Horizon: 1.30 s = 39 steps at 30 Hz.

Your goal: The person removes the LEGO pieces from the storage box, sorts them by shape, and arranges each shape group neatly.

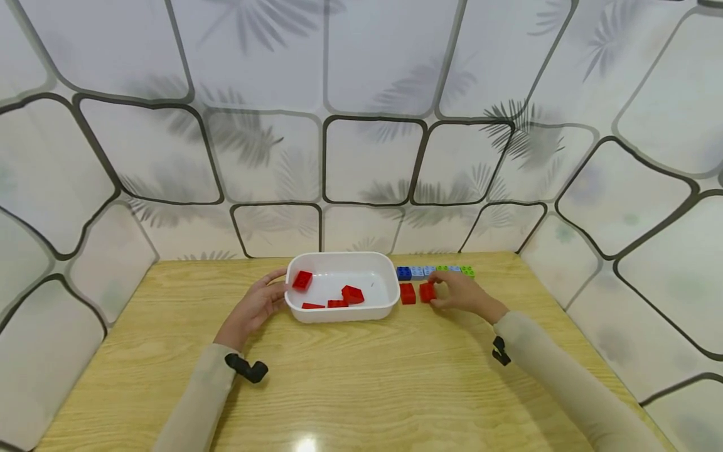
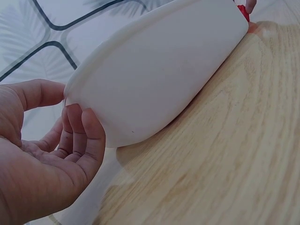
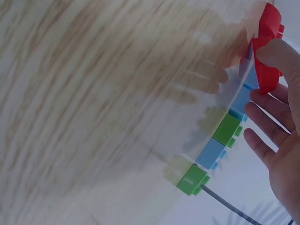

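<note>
At its left end, a white plastic tub [image 1: 339, 317] is gripped by my left hand [image 1: 262, 307], thumb at the rim and curled fingers against the outer wall [image 2: 140, 79]. Inside lie several red toy bricks, one red brick [image 1: 302, 280] near the left wall and another red piece [image 1: 353, 294] right of centre. My right hand [image 1: 460, 292] pinches a red brick [image 1: 427, 292] between thumb and fingers, close over the table. Just left of it, beside the tub, stands a second red brick [image 1: 407, 294]. In the right wrist view the held red brick [image 3: 266, 70] overlaps that one.
Behind the red bricks runs a row of studded bricks: a dark blue brick [image 1: 403, 273] at the left, then light blue and green ones, ending in a green brick [image 1: 467, 271]. The wooden table [image 1: 350, 383] meets a patterned backdrop [image 1: 361, 229] at the back and sides.
</note>
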Available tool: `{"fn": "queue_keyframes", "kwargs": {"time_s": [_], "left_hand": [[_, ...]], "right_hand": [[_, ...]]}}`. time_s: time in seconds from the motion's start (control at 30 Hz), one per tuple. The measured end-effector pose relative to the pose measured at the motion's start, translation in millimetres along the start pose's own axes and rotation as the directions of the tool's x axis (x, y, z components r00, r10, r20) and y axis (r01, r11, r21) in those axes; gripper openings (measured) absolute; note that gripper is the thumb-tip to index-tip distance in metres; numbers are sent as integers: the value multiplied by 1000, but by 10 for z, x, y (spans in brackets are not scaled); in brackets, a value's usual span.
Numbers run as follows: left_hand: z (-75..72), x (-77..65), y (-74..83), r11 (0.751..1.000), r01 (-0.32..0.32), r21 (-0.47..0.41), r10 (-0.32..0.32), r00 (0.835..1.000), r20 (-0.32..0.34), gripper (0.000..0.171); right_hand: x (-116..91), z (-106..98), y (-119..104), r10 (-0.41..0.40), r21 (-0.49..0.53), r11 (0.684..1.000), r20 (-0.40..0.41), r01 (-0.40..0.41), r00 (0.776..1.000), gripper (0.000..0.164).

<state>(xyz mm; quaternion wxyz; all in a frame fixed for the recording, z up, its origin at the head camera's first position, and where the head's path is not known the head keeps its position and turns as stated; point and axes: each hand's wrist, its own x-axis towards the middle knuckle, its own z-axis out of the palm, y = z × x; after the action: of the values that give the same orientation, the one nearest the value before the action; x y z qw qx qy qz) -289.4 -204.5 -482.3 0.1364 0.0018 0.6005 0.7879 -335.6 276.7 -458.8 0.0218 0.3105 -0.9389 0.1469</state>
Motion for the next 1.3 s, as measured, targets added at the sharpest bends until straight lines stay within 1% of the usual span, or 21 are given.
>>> {"fn": "queue_keyframes", "kwargs": {"time_s": [0.27,0.4,0.6,0.77,1.1,1.3], "left_hand": [[-2,11,6,1000,2,-2,-3,1000,-8,58],[-5,17,3,1000,-2,-9,2,1000,-4,57],[-3,9,4,1000,-12,-3,12,1000,20,58],[-1,4,9,1000,-12,1,12,1000,23,60],[-2,2,7,1000,6,4,-6,1000,-8,59],[4,0,12,1000,9,17,-9,1000,-4,60]], "right_hand": [[58,30,-47,-81,-90,993,-72,74,994,42],[80,58,-33,-112,-107,989,-90,102,990,42],[83,88,-21,-134,-131,984,-78,123,988,37],[73,79,-62,-131,-131,984,-76,120,989,34],[91,44,-106,-135,-122,984,-61,127,989,41],[103,-2,-137,-146,-122,983,-47,140,988,45]]}}
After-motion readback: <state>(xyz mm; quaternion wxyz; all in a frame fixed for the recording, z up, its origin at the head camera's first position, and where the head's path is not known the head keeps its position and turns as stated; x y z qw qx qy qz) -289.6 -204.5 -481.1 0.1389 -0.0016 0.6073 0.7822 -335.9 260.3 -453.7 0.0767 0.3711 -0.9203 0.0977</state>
